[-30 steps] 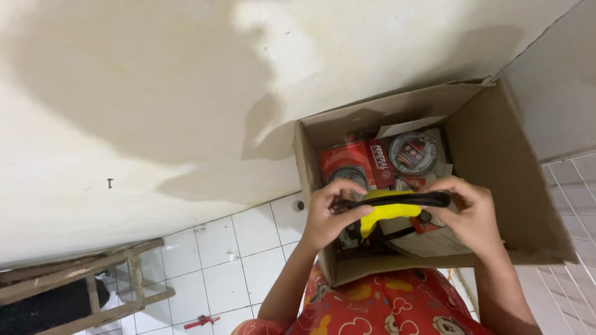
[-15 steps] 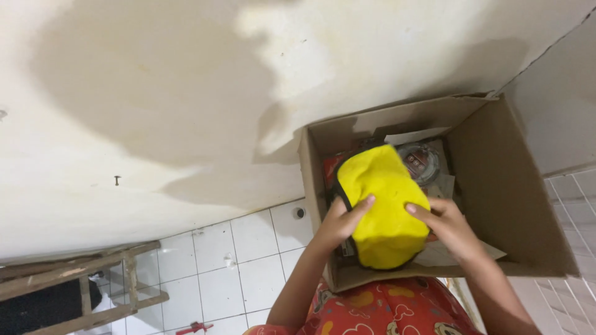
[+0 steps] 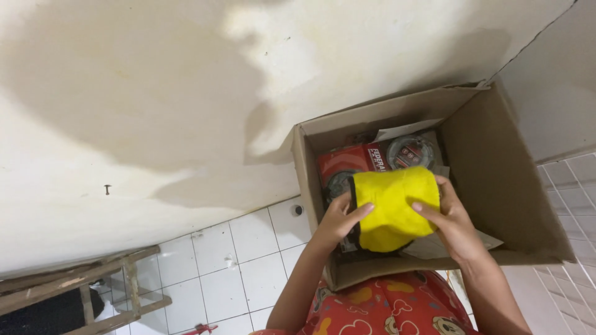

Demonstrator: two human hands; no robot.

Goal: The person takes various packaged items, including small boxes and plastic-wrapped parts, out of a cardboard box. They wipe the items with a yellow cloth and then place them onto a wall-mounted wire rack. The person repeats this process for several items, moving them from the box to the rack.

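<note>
White tiled floor point(image 3: 248, 260), stained wall. Your left hand point(image 3: 338, 220) and right hand point(image 3: 450, 220) have fingers clamped on a yellow pouch point(image 3: 392, 208) over the open cardboard box point(image 3: 496, 174).

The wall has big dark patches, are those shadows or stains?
Head view: the cream wall shows a broad soft-edged shadow beside a brighter patch; a sharper shadow falls left of the brown cardboard box. The yellow fabric pouch and both hands look evenly lit and sharp, without glare.
</note>
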